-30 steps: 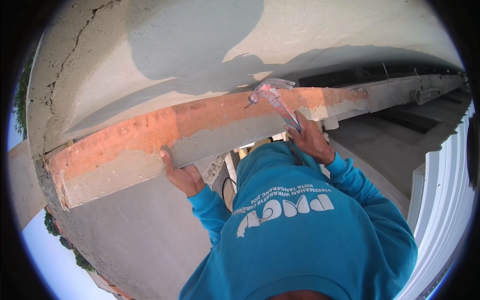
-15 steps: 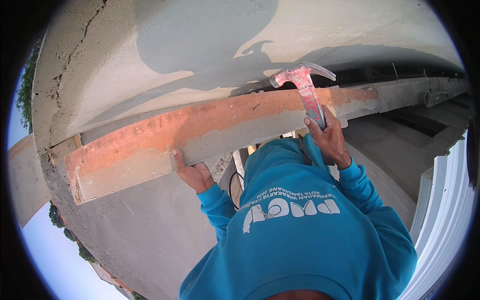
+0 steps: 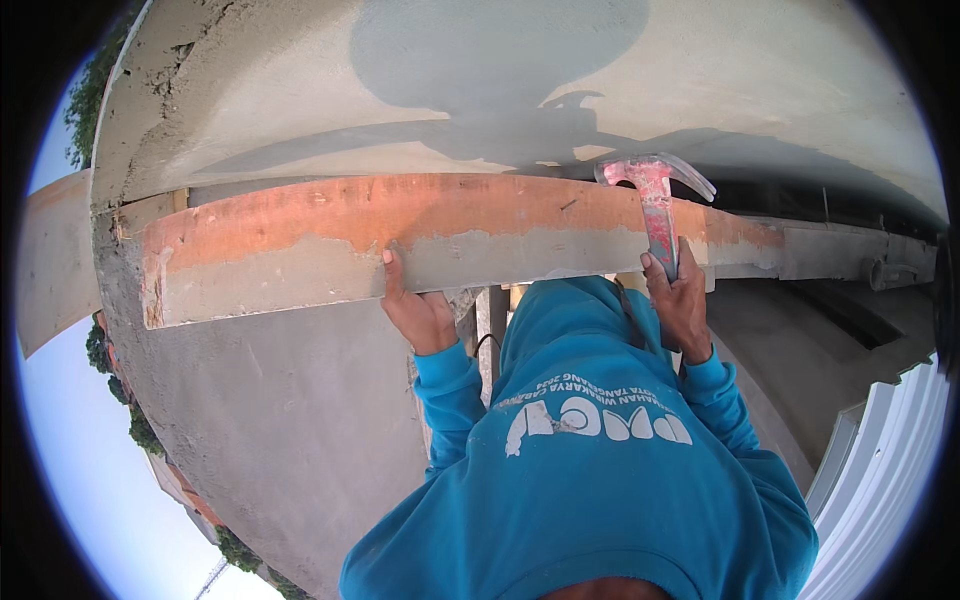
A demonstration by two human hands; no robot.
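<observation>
Left hand [image 3: 420, 318] is gripping the lower edge of a long board [image 3: 300, 220], thumb up on its face, the other fingers mostly out of sight under or behind it. Right hand [image 3: 680, 305] has its fingers closed around the handle of a hammer [image 3: 655, 195], head up, claw to the right, striking face to the left. Board runs left to right in front of the person, along the foot of a pale wall [image 3: 250, 130]; orange on its upper band, grey cement-like coat on its lower. Hammer is over the right part of the board, head overlapping the upper edge; can't tell if it touches. Small nail-like bit [image 3: 568, 204] on the orange band, left of the hammer handle. Shadows fall on the pale wall. Blue sweatshirt [image 3: 600, 520] below the hands, pipe end [image 3: 890, 275] far right, white ribbed sheet [image 3: 880, 480] lower right.
</observation>
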